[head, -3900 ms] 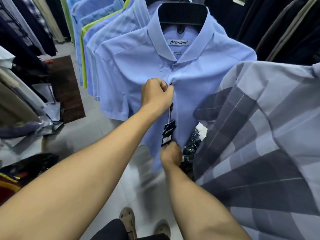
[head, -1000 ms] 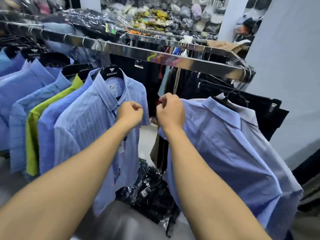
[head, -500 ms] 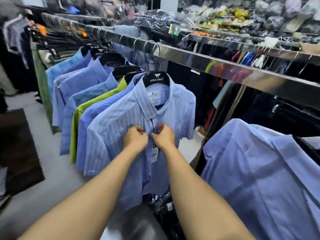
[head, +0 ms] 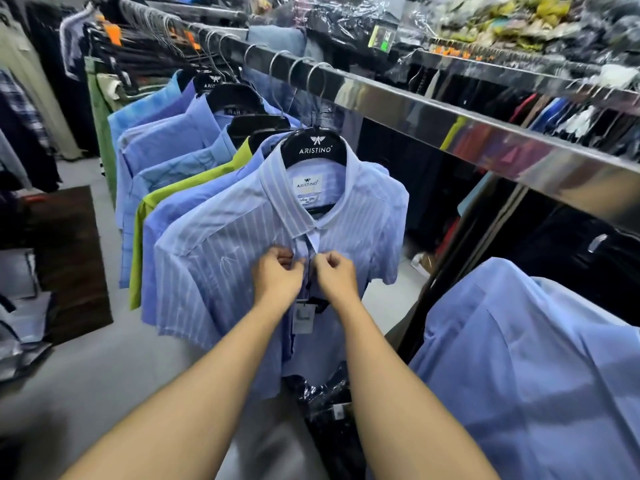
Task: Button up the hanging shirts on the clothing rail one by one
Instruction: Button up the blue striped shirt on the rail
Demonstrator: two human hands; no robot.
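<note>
Striped shirt (head: 221,258): hangs from the clothing rail (head: 450,116) on a black hanger (head: 315,147), front of its row. The collar is closed. Below it a dark gap shows between the front edges.

Left hand (head: 277,275) and right hand (head: 334,275): below the rail at the shirt's upper chest, fingers curled, each pinching one front edge and almost meeting across the gap. Button and hole are hidden by the fingers.

Paper tag (head: 304,318) dangles just under the hands. Further left along the rail is a lime-green shirt (head: 194,181) among blue ones. Right along the rail, well apart, is a plain blue shirt (head: 519,358).

Risks (judgement):
- The hanger swings freely, so a push could turn the shirt away and the button miss its hole.
- Edges may be matched one hole off, skewing the front.
- The tag string may catch in the closure.
- A hard downward pull could tip the hanger off the rail.
</note>
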